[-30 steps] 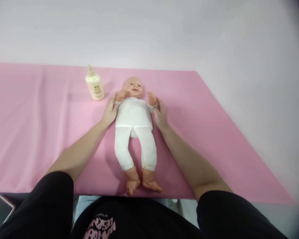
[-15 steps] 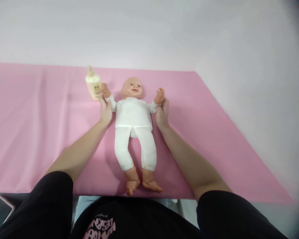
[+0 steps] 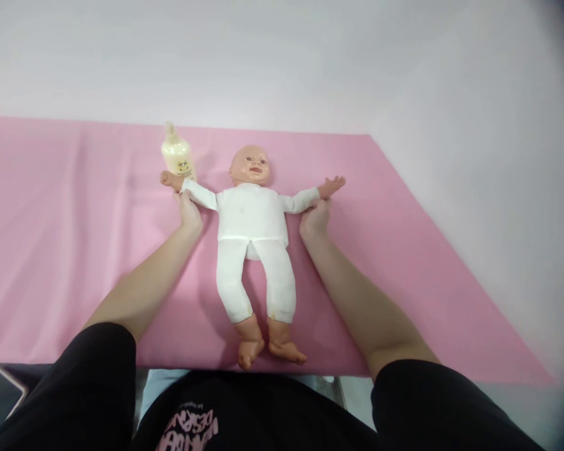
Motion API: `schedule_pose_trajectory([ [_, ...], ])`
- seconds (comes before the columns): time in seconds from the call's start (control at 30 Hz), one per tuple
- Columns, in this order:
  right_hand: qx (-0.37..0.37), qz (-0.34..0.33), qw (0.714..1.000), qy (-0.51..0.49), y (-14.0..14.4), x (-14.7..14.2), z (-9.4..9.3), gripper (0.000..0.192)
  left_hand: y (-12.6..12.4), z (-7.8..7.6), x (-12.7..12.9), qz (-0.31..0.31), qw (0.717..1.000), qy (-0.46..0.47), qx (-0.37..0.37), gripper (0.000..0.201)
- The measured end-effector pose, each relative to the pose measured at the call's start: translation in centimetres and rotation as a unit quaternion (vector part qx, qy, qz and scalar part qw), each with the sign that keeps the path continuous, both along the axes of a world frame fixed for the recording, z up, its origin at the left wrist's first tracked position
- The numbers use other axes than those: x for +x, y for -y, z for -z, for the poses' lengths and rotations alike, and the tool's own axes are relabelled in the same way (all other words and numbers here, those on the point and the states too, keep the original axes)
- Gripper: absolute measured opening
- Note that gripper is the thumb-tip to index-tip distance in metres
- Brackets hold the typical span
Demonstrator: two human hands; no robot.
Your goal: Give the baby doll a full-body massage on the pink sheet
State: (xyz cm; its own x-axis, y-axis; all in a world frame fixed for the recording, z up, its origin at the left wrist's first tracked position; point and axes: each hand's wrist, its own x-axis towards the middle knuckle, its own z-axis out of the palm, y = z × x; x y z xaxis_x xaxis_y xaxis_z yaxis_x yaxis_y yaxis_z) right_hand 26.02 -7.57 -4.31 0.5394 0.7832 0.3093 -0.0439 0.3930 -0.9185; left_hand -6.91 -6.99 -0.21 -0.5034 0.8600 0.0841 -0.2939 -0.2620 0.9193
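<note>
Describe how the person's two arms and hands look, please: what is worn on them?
Both forearms are bare. The left hand and right hand wear no gloves; no rings or watch show. Black short sleeves cover the upper arms, matching a black shirt with pink lettering.

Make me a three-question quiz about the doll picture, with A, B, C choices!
1. Where is the bottle?
A. by the doll's feet
B. beside the doll's head
C. on the phone

2. What colour is the cloth under the doll?
A. pink
B. green
C. blue

3. How are the doll's arms?
A. folded on its chest
B. spread out sideways
C. hidden under the cloth

Answers: 1 B, it stands next to the head. 2 A, the cloth is pink. 3 B, the left hand and right hand hold the arms out wide.
</note>
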Motion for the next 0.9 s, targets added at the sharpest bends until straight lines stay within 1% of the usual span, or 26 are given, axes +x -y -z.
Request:
schedule_pose_trajectory([
  [0.1, 0.004, -0.008, 0.997, 0.076, 1.3, -1.0, -1.2, 0.058, 0.8, -0.3, 0.4, 0.023, 0.996, -0.07, 0.046, 0.035],
  [0.17, 0.031, -0.027, 0.992, 0.116, 2.1, -1.8, -1.9, 0.051, 1.2, -0.3, 0.6, 0.054, 0.984, -0.141, 0.092, 0.043],
  [0.2, 0.046, -0.041, 0.989, 0.132, 2.4, -2.2, -2.2, 0.049, 1.3, -0.3, 0.7, 0.072, 0.973, -0.185, 0.113, 0.048],
  [0.23, 0.059, -0.057, 0.986, 0.149, 2.7, -2.5, -2.5, 0.047, 1.4, -0.2, 0.8, 0.088, 0.959, -0.234, 0.132, 0.052],
  [0.3, 0.067, -0.084, 0.977, 0.186, 3.1, -3.1, -2.9, 0.044, 1.5, 0.0, 0.9, 0.115, 0.92, -0.34, 0.158, 0.055],
  [0.4, 0.061, -0.102, 0.952, 0.284, 3.6, -3.4, -3.4, 0.042, 1.5, 0.0, 1.2, 0.132, 0.851, -0.475, 0.181, 0.046],
  [0.47, 0.069, -0.101, 0.929, 0.35, 3.9, -3.5, -3.6, 0.044, 1.5, -0.1, 1.3, 0.141, 0.819, -0.523, 0.19, 0.043],
  [0.53, 0.081, -0.094, 0.915, 0.384, 4.0, -3.6, -3.8, 0.046, 1.6, -0.3, 1.5, 0.145, 0.804, -0.543, 0.191, 0.045],
  [0.6, 0.083, -0.088, 0.913, 0.39, 4.1, -3.6, -3.7, 0.047, 1.6, -0.4, 1.5, 0.144, 0.805, -0.544, 0.189, 0.046],
  [0.7, 0.075, -0.089, 0.924, 0.364, 4.0, -3.7, -3.4, 0.046, 1.8, -0.3, 1.4, 0.137, 0.824, -0.516, 0.19, 0.044],
  [0.8, 0.075, -0.071, 0.951, 0.292, 3.5, -3.5, -3.0, 0.05, 1.7, 0.0, 1.1, 0.118, 0.866, -0.448, 0.191, 0.057],
  [0.9, 0.093, -0.033, 0.963, 0.252, 2.7, -2.5, -2.5, 0.055, 1.2, 0.3, 0.7, 0.092, 0.918, -0.351, 0.159, 0.068],
])
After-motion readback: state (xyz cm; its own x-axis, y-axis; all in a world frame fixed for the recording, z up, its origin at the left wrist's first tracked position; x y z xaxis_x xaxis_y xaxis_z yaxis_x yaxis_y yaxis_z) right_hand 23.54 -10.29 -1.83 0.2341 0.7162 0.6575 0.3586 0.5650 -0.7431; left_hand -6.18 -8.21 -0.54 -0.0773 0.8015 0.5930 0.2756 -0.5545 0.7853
